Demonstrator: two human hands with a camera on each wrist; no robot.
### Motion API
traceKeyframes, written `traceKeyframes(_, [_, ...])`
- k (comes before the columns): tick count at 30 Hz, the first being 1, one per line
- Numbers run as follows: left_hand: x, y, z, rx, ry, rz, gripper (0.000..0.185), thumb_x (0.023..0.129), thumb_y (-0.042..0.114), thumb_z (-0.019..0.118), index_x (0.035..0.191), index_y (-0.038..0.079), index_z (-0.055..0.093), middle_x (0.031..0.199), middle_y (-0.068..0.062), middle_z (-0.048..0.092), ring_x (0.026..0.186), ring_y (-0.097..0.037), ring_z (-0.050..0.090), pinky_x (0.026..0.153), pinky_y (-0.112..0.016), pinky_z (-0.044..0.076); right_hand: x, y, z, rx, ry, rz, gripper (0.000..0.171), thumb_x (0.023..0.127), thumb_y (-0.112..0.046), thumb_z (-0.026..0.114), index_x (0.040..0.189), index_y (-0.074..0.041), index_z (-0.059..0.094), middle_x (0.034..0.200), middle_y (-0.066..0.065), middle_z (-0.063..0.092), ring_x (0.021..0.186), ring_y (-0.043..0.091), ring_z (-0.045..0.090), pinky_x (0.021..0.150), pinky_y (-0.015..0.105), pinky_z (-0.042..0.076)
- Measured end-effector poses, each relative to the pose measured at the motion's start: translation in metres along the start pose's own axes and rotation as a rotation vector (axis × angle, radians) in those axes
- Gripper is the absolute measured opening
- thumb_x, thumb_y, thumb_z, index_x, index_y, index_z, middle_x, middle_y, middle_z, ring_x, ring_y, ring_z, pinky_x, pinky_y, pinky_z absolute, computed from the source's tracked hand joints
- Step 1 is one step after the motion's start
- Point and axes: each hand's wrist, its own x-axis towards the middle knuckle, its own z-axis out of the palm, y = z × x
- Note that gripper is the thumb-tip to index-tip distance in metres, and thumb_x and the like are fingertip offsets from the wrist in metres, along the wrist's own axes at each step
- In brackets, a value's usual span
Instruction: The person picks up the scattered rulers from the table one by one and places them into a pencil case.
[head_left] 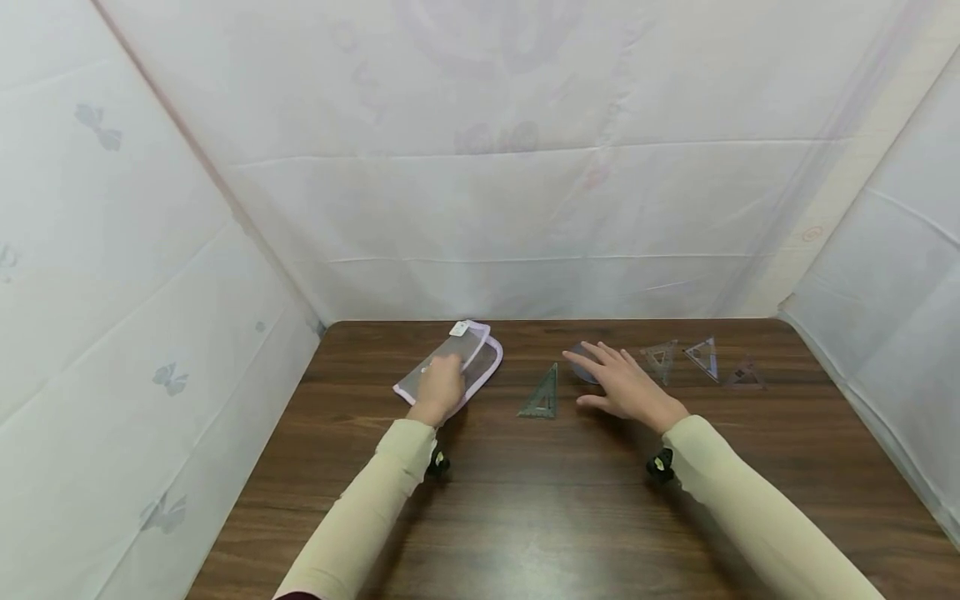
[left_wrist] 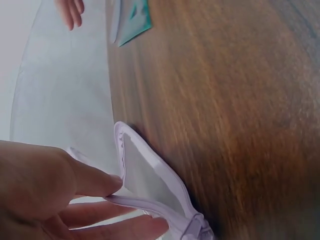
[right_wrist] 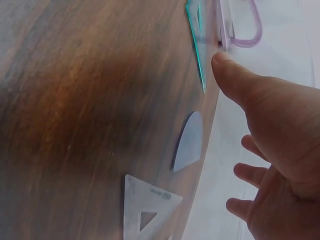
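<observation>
A mesh zip pouch (head_left: 483, 371) with lilac edging lies at the table's back left. My left hand (head_left: 441, 385) pinches its edge between thumb and fingers. In the left wrist view the pouch (left_wrist: 155, 175) gapes open at that edge, with the zip end near the fingers. My right hand (head_left: 624, 385) hovers with spread fingers, holding nothing. Partly beneath it lies a bluish half-round plate, perhaps a protractor (right_wrist: 190, 142). Between the hands rests a green triangular set square (head_left: 546, 390). A clear set square (right_wrist: 134, 197) lies beyond the protractor in the right wrist view.
More triangular set squares lie right of my right hand: a clear one (head_left: 660, 360), a bluish one (head_left: 713, 360) and a faint transparent one (head_left: 746, 379). White cloth (head_left: 525, 233) hangs behind the brown wooden table (head_left: 525, 517) and along both sides.
</observation>
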Motion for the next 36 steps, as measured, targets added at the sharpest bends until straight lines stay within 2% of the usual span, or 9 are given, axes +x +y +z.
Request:
traceKeyframes(6, [0.001,-0.010,-0.001,-0.158,0.032,-0.009,0.017,0.086,-0.004,0.065,0.099,0.001,0.074,0.081,-0.014,0.070,0.078,-0.032,0.069,0.064,-0.049,0.060,0.008,-0.006,0.003,-0.011,0.002,-0.023,0.082,0.092,-0.032,0.080,0.160,-0.017,0.037,0.163,0.023,0.031,0.146,0.052,0.030,0.115,0.077,0.024])
traceKeyframes(11, [-0.001,-0.017,-0.001,-0.267,0.067,-0.019,0.026,0.086,-0.006,0.068,0.112,-0.001,0.073,0.079,-0.013,0.074,0.070,-0.025,0.068,0.064,-0.042,0.061,0.015,-0.011,0.006,-0.027,-0.019,-0.036,0.085,0.090,-0.031,0.081,0.161,-0.020,0.035,0.164,0.019,0.032,0.147,0.049,0.031,0.116,0.076,0.025])
traceKeyframes(18, [-0.005,-0.026,0.002,-0.390,0.091,-0.082,0.026,0.084,-0.006,0.076,0.109,0.000,0.073,0.087,-0.016,0.077,0.083,-0.031,0.075,0.068,-0.042,0.065,0.025,-0.019,0.009,-0.035,-0.045,-0.045,0.087,0.090,-0.033,0.081,0.162,-0.021,0.033,0.164,0.019,0.031,0.147,0.049,0.030,0.117,0.074,0.025])
traceKeyframes(26, [-0.008,-0.031,0.003,-0.621,0.035,-0.169,0.030,0.084,-0.011,0.076,0.112,-0.003,0.071,0.091,-0.020,0.077,0.072,-0.032,0.075,0.045,-0.033,0.061,0.029,-0.023,0.011,-0.022,-0.058,-0.054,0.086,0.090,-0.033,0.081,0.161,-0.020,0.035,0.164,0.021,0.032,0.146,0.050,0.031,0.117,0.074,0.025])
traceKeyframes(31, [-0.009,-0.033,0.002,-0.749,0.011,-0.209,0.035,0.085,-0.014,0.074,0.118,-0.006,0.068,0.095,-0.023,0.076,0.071,-0.034,0.075,0.047,-0.034,0.062,0.033,-0.024,0.014,-0.018,-0.059,-0.061,0.086,0.090,-0.032,0.080,0.161,-0.020,0.034,0.164,0.019,0.031,0.147,0.049,0.030,0.118,0.074,0.024])
traceKeyframes(36, [-0.010,-0.036,0.001,-0.789,0.000,-0.227,0.035,0.087,-0.011,0.074,0.120,-0.005,0.067,0.096,-0.023,0.076,0.067,-0.032,0.074,0.048,-0.035,0.063,0.036,-0.025,0.014,-0.020,-0.085,-0.062,0.087,0.090,-0.034,0.080,0.162,-0.022,0.033,0.165,0.018,0.030,0.149,0.047,0.029,0.119,0.073,0.023])
